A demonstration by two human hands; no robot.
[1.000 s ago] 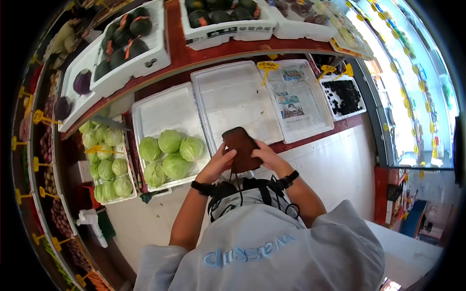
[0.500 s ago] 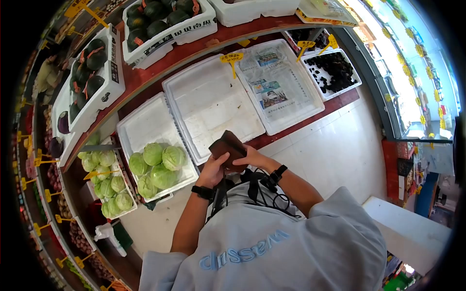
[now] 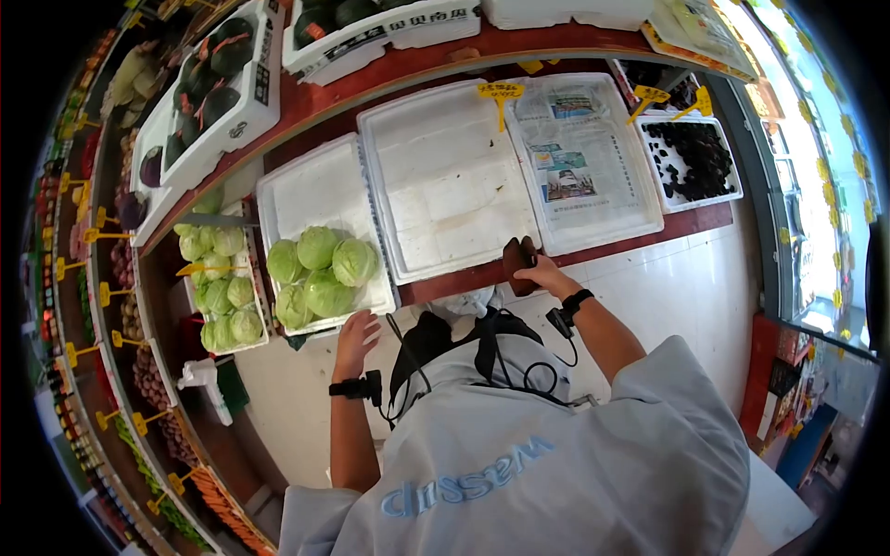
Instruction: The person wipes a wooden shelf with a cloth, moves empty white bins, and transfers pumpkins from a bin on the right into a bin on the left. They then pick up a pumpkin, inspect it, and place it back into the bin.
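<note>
My right hand (image 3: 545, 275) holds a dark brown folded object (image 3: 520, 263), like a wallet, at the front edge of the red stand. My left hand (image 3: 356, 339) has its fingers apart and holds nothing; it is just in front of the foam tray of cabbages (image 3: 328, 293). A white foam tray (image 3: 445, 195) with small dark bits in it lies beyond my hands. Right of it is a tray lined with newspaper (image 3: 579, 167).
Black fungus-like pieces (image 3: 691, 157) fill a small tray at the right. Boxes of dark green squash (image 3: 221, 107) stand on the upper shelf (image 3: 315, 102). More cabbages (image 3: 222, 296) and vegetable shelves are at the left. Yellow price tags stick up. A person (image 3: 137, 79) is at the upper left.
My left hand has let go of the brown object and moved left. My right hand has carried it to the right. The view has shifted, so the trays appear further right.
</note>
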